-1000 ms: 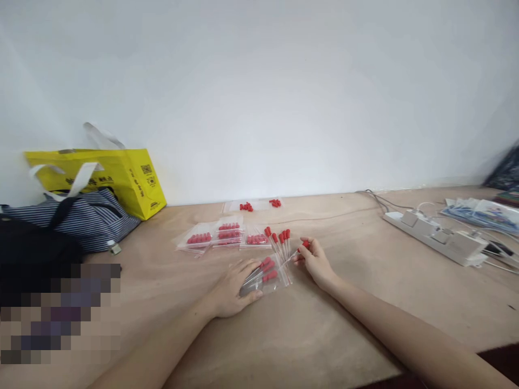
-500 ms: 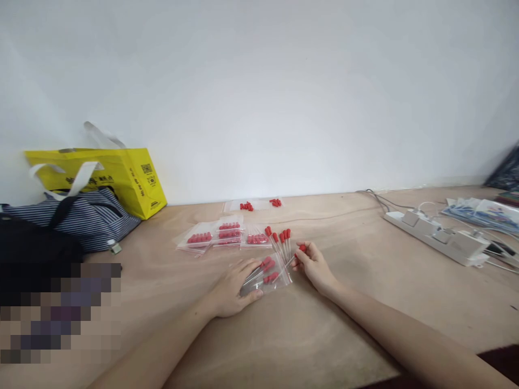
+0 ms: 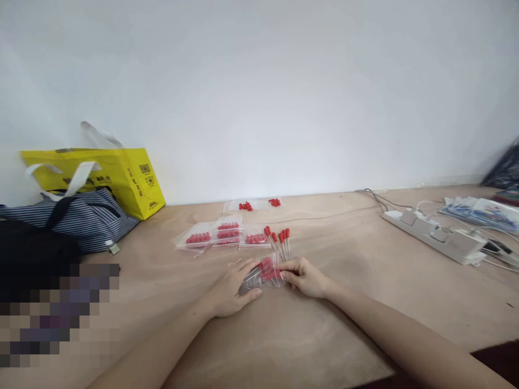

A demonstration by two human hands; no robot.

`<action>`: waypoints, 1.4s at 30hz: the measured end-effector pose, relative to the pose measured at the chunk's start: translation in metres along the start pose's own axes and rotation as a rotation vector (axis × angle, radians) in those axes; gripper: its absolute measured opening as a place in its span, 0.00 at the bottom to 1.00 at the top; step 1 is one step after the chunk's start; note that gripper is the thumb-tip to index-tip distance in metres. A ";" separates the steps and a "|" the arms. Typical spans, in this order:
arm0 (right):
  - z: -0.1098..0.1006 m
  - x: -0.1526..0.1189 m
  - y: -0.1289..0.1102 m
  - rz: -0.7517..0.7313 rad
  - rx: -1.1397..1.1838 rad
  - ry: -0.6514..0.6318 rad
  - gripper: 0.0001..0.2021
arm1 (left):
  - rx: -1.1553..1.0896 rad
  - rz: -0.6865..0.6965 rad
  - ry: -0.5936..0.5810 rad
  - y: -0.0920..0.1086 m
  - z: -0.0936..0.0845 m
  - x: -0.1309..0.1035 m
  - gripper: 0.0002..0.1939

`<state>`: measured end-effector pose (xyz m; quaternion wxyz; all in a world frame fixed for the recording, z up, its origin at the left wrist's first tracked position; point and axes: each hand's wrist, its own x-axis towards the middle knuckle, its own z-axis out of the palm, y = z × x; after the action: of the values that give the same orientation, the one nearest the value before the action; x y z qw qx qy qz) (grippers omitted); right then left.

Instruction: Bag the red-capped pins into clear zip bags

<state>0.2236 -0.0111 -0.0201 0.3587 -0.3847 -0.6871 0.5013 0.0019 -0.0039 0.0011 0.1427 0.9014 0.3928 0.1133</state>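
Right grip (image 3: pixel 306 277) slid leftward, pinched (seemingly on clear bag (image 3: pixel 253 280) of red bulbs (image 3: pixel 267 268)), left grip (image 3: pixel 232 289) splayed.

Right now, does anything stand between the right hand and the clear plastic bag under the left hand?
Nothing visible does: the right hand touches the clear bag at its red-lined end. The loose red-bulbed droppers lie farther back.

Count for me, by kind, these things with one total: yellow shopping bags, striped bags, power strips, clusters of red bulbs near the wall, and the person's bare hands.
Yellow shopping bag: 1
Striped bag: 1
White power strip: 1
Clusters of red bulbs near the wall: 2
Bare hands: 2
Total: 7
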 end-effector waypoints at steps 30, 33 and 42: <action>-0.073 0.097 0.020 0.386 -0.319 0.746 0.08 | -0.070 -0.018 0.002 0.002 -0.004 0.000 0.27; -0.071 0.113 0.027 0.449 -0.278 0.727 0.12 | -0.078 -0.015 -0.005 0.001 -0.004 0.000 0.27; -0.075 0.096 0.026 0.315 0.037 0.764 0.11 | -0.091 0.000 0.022 0.000 -0.003 -0.002 0.26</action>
<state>0.2507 0.1100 -0.0167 0.5140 -0.6368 -0.4281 0.3835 -0.0005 -0.0044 0.0041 0.1795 0.8926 0.3888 0.1411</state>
